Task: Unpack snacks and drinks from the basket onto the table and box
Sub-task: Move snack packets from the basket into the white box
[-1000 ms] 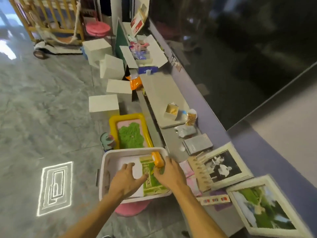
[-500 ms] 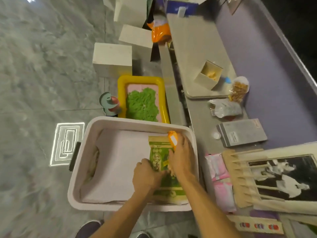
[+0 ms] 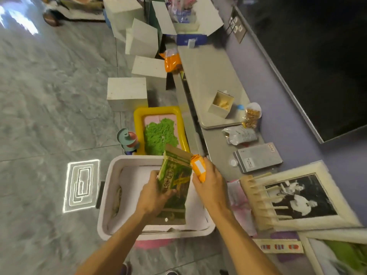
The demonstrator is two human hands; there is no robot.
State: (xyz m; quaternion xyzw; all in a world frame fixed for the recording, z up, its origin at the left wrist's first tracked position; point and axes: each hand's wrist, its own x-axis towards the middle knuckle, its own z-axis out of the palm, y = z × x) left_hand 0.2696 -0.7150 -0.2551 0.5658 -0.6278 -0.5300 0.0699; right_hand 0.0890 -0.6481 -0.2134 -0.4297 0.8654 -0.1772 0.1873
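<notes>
A white plastic basket lined with white paper stands on the floor below me. My left hand grips a green snack box by its left side and holds it tilted, lifted above the basket. A second green pack lies flat in the basket beneath it. My right hand is closed around a small orange packet, just right of the green box. The low grey table runs along the purple wall to the upper right, with a small open cardboard box on it.
On the table lie a bag of snacks, a white pouch, a grey flat box, a wooden rack and framed pictures. A yellow tray of green sand and white blocks sit on the floor beyond the basket.
My left hand has raised the green box from flat in the basket to a tilted, lifted position. My right hand with the orange packet has drawn slightly right. The view has tilted down.
</notes>
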